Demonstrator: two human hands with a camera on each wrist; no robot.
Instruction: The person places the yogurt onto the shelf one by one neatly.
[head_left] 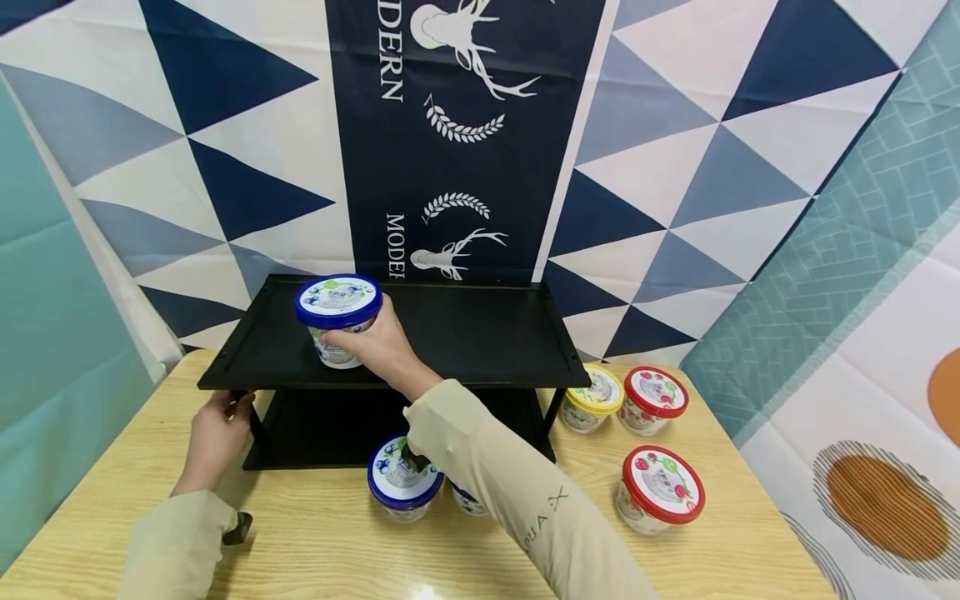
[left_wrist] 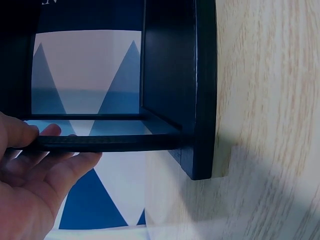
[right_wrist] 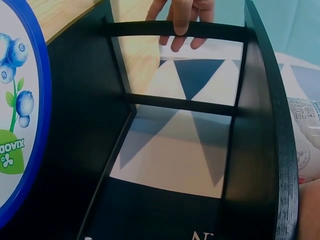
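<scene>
My right hand (head_left: 382, 346) grips a round yogurt tub (head_left: 339, 321) with a blue lid, upright over the left part of the black shelf's top board (head_left: 465, 333). Whether its base touches the board I cannot tell. A sliver of this tub (right_wrist: 306, 130) shows in the right wrist view, at the right edge. At the shelf's front left corner, my left hand (head_left: 219, 437) holds the upright post (left_wrist: 110, 143), thumb on one side and fingers on the other. Below my right sleeve stand another blue-lidded tub (head_left: 405, 479) and a partly hidden one (head_left: 468, 502).
Right of the two-tier shelf, a yellow-lidded tub (head_left: 592, 398) and a red-lidded tub (head_left: 655, 400) stand side by side on the wooden table (head_left: 315, 533). Nearer the front is another red-lidded tub (head_left: 660, 490). A patterned cloth (head_left: 637, 167) hangs behind the shelf.
</scene>
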